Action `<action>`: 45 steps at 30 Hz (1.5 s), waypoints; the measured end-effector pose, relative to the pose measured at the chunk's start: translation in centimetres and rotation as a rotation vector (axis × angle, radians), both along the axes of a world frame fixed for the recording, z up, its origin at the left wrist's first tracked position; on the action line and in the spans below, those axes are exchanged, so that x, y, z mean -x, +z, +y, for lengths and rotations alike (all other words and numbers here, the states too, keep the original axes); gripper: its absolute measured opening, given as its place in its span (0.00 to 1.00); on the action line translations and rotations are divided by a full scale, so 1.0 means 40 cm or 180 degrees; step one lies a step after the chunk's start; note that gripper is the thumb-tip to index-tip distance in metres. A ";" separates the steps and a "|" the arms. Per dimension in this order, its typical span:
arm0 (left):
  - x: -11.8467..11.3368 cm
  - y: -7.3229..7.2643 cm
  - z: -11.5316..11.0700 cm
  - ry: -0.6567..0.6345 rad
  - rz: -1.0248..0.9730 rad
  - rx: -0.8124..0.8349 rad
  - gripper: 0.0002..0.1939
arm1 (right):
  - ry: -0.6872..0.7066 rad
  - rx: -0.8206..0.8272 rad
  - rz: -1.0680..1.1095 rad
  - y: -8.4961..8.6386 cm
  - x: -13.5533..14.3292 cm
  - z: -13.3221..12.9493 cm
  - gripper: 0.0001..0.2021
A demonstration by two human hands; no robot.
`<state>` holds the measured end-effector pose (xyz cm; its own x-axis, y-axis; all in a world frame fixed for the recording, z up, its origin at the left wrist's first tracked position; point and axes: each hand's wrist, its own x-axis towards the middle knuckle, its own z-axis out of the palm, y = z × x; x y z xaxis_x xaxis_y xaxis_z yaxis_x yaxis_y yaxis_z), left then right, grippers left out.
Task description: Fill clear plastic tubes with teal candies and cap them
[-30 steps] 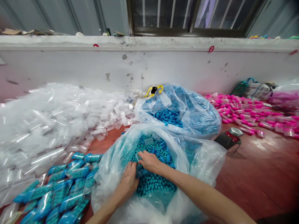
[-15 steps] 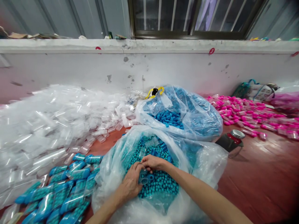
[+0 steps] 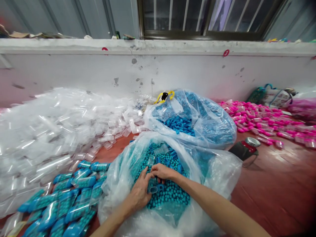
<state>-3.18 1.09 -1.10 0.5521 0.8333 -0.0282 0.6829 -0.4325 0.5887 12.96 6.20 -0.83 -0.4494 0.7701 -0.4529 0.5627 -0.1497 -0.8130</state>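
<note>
My left hand (image 3: 141, 191) is curled round a clear plastic tube (image 3: 153, 189), its open mouth facing me. My right hand (image 3: 163, 171) meets it over the tube's far end, fingers bent and closed; what they pinch is hidden. Both hands are down in a plastic bag (image 3: 118, 184) of small turquoise beads (image 3: 175, 194). A blue cap (image 3: 160, 187) lies right beside the tube. More blue caps and another clear tube (image 3: 161, 150) rest on the beads behind my hands.
Filled tubes with blue caps (image 3: 82, 182) lie at left, below a large heap of clear tubes (image 3: 74, 125). Behind is a bag of blue caps (image 3: 177, 125). Pink-capped tubes (image 3: 256, 118) and a lidded jar (image 3: 251, 144) are on the right. A white wall (image 3: 185, 70) stands behind.
My left fingers have shifted slightly and reach a little farther up along the tube. The right hand stays almost in place. The whole view has moved slightly.
</note>
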 end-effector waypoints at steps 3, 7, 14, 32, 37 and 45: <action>0.004 -0.014 0.006 0.0018 -0.0120 0.0018 0.29 | -0.0084 -0.0391 -0.0324 -0.008 0.004 -0.011 0.11; 0.001 -0.027 0.020 0.0164 -0.0360 0.0112 0.39 | -0.0004 -0.0709 -0.0627 -0.010 -0.001 -0.024 0.16; -0.020 -0.001 0.016 0.0431 -0.0029 0.0132 0.35 | 0.0233 -0.1461 -0.1070 0.027 -0.007 -0.040 0.13; -0.025 -0.060 0.018 0.0666 0.0974 -0.0344 0.33 | 0.0275 -0.2102 -0.1707 0.030 0.023 0.099 0.19; -0.015 -0.126 0.044 0.0689 0.0681 -0.1168 0.30 | 0.0096 -0.2270 -0.1507 0.031 0.011 0.082 0.18; -0.036 -0.059 0.038 0.0311 -0.0050 -0.0658 0.26 | -0.0318 -0.2403 -0.0356 -0.003 -0.012 -0.035 0.11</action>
<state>-1.75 2.61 -3.47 0.4674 0.8701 0.1567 0.7190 -0.4772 0.5052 13.42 4.79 -0.94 -0.3438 0.9230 0.1730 0.6605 0.3686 -0.6541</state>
